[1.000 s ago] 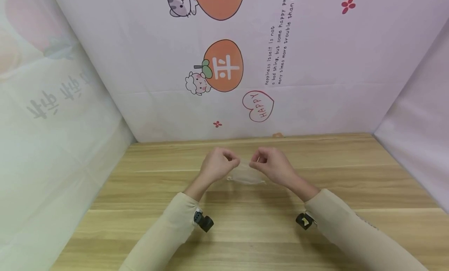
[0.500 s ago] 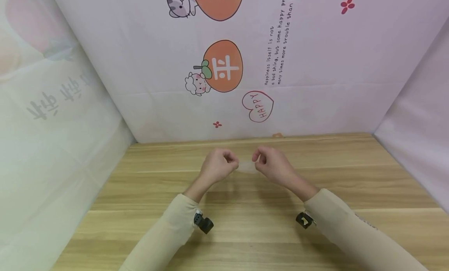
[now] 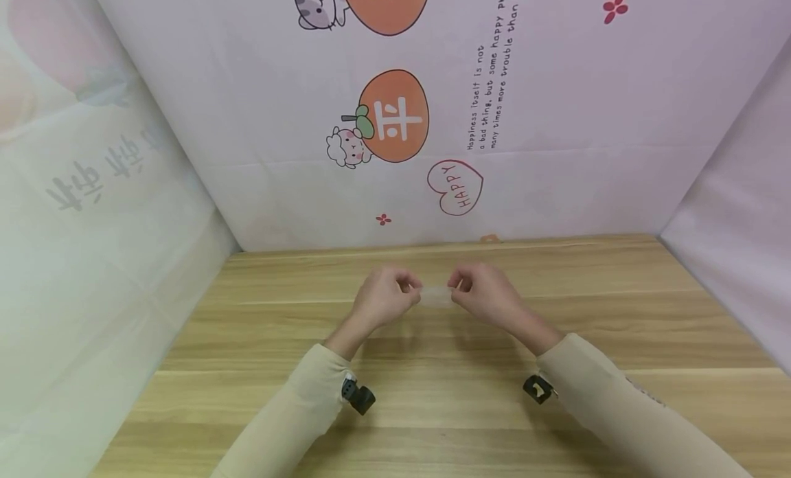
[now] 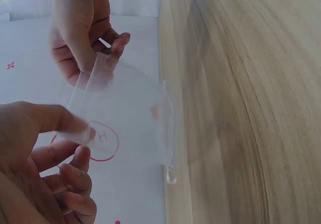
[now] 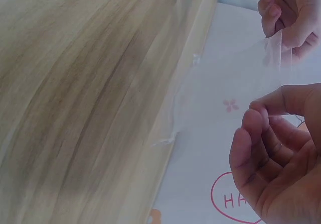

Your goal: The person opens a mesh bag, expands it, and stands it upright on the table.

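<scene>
Translucent pouch: suspended over far half of table | top edge pinched by left hand and right hand | step, seemingly: edge held straight | next: level, gentle tension probably needed

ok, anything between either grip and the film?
Nothing visible. The left grip and right grip both pinch the film directly along its upper edge. The heart showing through in the left wrist view is wall print behind it.
</scene>
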### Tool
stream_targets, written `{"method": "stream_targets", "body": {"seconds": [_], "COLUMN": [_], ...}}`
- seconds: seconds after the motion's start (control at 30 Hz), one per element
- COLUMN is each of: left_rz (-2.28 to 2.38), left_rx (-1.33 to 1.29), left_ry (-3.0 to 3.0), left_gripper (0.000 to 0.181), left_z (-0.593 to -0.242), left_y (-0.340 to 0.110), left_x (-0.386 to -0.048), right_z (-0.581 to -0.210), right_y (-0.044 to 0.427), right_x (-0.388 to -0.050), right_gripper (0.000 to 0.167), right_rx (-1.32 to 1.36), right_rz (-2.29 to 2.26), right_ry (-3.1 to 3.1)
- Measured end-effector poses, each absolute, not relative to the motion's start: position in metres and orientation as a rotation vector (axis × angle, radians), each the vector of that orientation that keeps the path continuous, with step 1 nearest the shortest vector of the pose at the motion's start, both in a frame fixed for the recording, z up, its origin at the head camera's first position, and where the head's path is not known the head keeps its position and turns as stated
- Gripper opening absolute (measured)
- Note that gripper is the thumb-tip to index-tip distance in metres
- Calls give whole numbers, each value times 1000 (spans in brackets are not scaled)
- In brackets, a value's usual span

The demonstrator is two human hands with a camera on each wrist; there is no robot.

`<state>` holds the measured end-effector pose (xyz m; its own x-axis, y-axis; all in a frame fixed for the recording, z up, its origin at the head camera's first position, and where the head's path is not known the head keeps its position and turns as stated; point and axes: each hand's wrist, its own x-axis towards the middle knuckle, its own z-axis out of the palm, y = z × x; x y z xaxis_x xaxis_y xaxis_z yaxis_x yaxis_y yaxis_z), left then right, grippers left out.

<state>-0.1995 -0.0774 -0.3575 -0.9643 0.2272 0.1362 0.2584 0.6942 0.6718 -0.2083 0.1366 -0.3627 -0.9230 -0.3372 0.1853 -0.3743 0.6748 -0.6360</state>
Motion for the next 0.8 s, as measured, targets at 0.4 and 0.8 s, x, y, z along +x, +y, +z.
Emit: {"method": "stream_targets", "body": {"seconds": [0.4, 0.8], "left_rz": [-963, -1056], "left_rx": [-480, -416], "left_ry": [-2855, -2790], "left_gripper": [7, 15], "left_z": [-349, -357], "left_y": [-71, -71], "left_x": [-199, -199], "right_z": [-360, -363], "right_y": [136, 131], "right_x": [-204, -202], "right_gripper": [10, 21], "right_rx": [680, 657], "right_rz": [1123, 1178], "right_ry": [-2830, -2779]}}
